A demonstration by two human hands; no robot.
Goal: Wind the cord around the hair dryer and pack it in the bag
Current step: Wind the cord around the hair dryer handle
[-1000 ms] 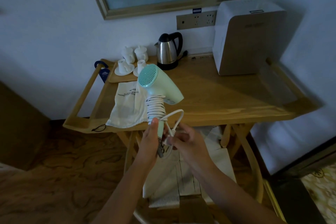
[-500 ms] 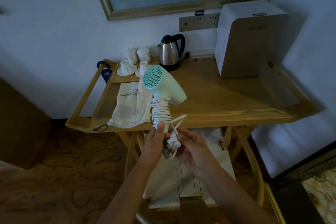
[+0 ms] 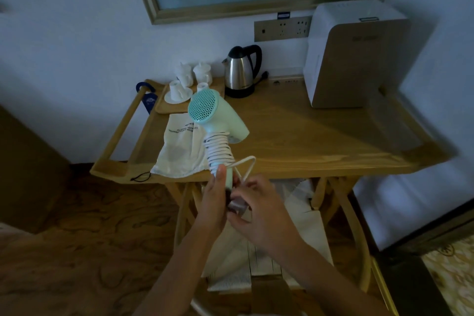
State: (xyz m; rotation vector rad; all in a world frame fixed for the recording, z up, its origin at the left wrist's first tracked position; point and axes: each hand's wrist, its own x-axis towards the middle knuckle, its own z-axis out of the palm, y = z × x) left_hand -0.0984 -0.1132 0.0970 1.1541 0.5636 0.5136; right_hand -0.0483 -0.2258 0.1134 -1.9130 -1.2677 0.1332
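Note:
A mint-green hair dryer (image 3: 218,117) stands upright in the air in front of the table, its grille facing me. Its white cord (image 3: 218,150) is coiled in several turns round the handle, and a short loop sticks out to the right. My left hand (image 3: 214,202) grips the bottom of the handle, thumb up along it. My right hand (image 3: 259,209) holds the cord's plug end (image 3: 237,205) just beside the handle's foot. The white cloth bag (image 3: 180,151) lies flat on the table's front left, behind the dryer.
A wooden table (image 3: 307,141) with side rails carries a steel kettle (image 3: 241,72), white cups on a tray (image 3: 188,79) and a white box appliance (image 3: 351,56). A wall socket strip (image 3: 282,28) sits above. White cloth lies on the shelf under the table.
The dryer has tilted a little and stayed in my left hand. My right hand has brought the plug end down and in against the foot of the handle; the cord's loose loop is shorter.

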